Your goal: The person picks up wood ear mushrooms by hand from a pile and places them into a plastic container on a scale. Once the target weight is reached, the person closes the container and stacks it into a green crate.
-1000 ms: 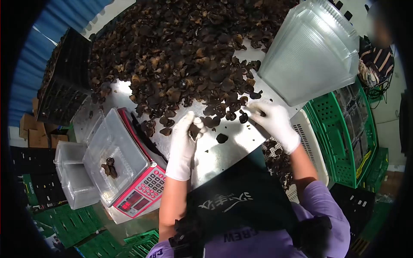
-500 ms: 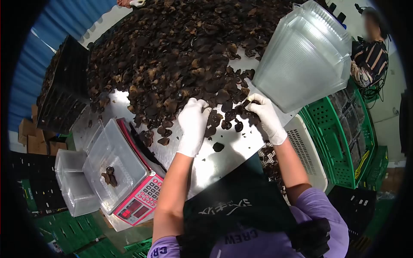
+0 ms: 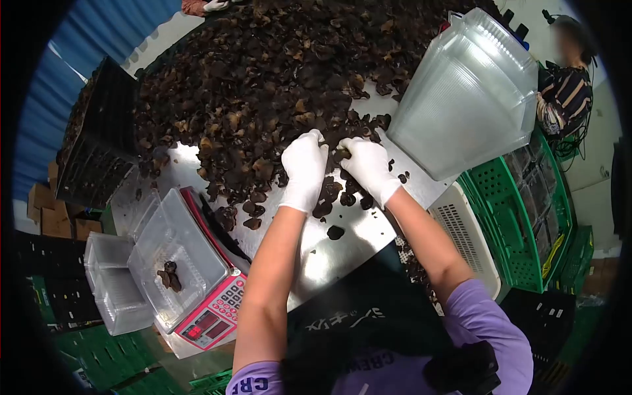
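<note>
A broad heap of dark brown wood ear mushrooms (image 3: 253, 92) covers the metal table (image 3: 349, 253). At its near edge my left hand (image 3: 305, 170), in a white glove, has its fingers curled among the mushrooms; what they hold is hidden. My right hand (image 3: 368, 168), gloved too, is close beside it, with thumb and fingers pinched on a dark wood ear mushroom (image 3: 342, 155). Several loose pieces lie just below the hands, and a single mushroom piece (image 3: 336, 233) sits apart on bare metal.
On the left, a pink scale (image 3: 214, 316) carries a clear plastic tub (image 3: 174, 247) with a few mushroom pieces. Stacked clear containers (image 3: 467, 99) stand at right, near a white basket (image 3: 467, 234) and green crate (image 3: 510, 217). A person (image 3: 566, 85) is at far right; another's gloved hand (image 3: 216, 6) shows at top.
My right hand has moved left, close to my left hand. My left hand has shifted slightly up and right. The other person's gloved hand at the top shows more.
</note>
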### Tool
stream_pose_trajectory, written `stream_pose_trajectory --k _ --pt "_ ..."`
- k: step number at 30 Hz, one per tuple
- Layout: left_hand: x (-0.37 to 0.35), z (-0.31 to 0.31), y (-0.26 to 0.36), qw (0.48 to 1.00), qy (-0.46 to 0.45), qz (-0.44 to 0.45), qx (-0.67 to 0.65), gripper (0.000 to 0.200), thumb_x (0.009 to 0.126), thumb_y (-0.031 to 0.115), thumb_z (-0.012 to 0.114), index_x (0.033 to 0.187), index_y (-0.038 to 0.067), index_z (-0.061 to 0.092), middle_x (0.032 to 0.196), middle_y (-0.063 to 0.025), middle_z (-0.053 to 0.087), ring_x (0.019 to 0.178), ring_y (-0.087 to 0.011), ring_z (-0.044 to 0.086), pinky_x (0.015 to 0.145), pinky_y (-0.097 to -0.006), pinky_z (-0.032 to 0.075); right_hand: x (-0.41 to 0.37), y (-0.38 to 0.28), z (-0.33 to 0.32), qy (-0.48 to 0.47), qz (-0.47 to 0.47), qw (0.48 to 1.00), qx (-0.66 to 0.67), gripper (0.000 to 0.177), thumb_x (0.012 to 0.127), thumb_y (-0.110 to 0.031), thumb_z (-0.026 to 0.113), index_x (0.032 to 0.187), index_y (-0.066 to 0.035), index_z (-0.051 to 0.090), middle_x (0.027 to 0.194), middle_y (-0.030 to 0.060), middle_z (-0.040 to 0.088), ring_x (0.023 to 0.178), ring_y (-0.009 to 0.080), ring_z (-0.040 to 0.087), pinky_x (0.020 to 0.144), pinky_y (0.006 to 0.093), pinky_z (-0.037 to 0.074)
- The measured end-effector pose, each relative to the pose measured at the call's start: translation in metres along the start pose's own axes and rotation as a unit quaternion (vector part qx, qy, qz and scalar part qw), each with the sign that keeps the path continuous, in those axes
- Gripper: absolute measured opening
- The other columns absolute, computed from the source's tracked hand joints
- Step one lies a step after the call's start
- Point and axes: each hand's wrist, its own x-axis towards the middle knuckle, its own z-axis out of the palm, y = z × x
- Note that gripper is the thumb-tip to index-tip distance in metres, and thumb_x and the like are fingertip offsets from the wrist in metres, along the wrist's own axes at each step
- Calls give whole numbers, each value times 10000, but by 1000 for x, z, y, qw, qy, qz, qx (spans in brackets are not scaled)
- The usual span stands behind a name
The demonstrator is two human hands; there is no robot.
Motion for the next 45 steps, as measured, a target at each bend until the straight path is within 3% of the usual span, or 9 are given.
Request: stream_pose_trajectory --k 8,15,18,20,26,30,34,40,45 --pt "-69 -61 -16 959 211 72 -176 222 731 -35 715 919 65 650 900 -78 645 809 -249 654 726 -306 513 -48 -7 -23 91 16 859 504 240 798 1 684 1037 25 685 955 51 623 918 134 596 803 254 477" --pt "-132 -119 -41 932 269 14 -242 236 721 -106 694 915 23 653 925 -93 643 851 -199 637 769 -283 501 -57 -62 -41 13 16 862 507 208 840 -18 671 1047 -2 681 956 28 655 878 102 604 758 237 491" --pt "-175 -170 -71 910 353 -49 -211 197 752 -84 705 914 14 649 950 -79 639 898 -172 612 822 -265 478 -68 -103 -48 -126 98 775 611 224 838 -14 660 1061 -17 674 933 37 655 857 97 617 721 231 493" --pt "-202 -201 -103 890 414 -116 -154 182 764 -67 702 921 8 647 930 -64 625 851 -168 612 801 -278 489 -63 -127 -36 -138 -6 819 557 187 833 -19 664 1017 -17 697 941 19 648 805 71 594 661 221 463" --pt "-259 -240 -185 838 421 -245 -247 129 818 -40 695 913 6 621 941 -20 586 894 -115 557 832 -254 460 -57 -253 -29 -228 -249 724 602 218 847 -46 668 1060 -2 681 926 49 590 844 134 642 726 267 498" --pt "-271 -232 -188 900 319 -241 -174 234 762 -52 698 975 4 619 1025 -80 606 960 -192 586 903 -289 459 -67 -324 -5 -186 -395 852 288 248 777 -149 664 1019 -100 683 1050 81 621 950 244 658 811 360 536" --pt "-269 -232 -172 915 285 -248 -139 487 734 -69 620 1214 2 575 1220 -129 592 1165 -268 563 1032 -351 421 -96 -344 13 -142 -491 855 80 666 725 -214 730 1308 -12 478 1283 201 510 1035 326 627 865 442 497" --pt "-269 -226 -167 923 254 -227 -178 612 752 -111 539 1347 37 540 1377 -151 531 1303 -274 487 1123 -359 332 -67 -282 10 -86 -360 860 352 449 853 -201 632 1279 -80 561 1258 129 584 908 272 653 832 374 518" --pt "-263 -216 -171 950 242 -195 -20 560 781 -26 608 1329 79 564 1365 -120 566 1333 -279 469 1162 -442 260 -6 -241 30 34 -244 913 324 243 849 -106 596 1075 -71 678 1107 95 660 926 279 644 875 369 496"
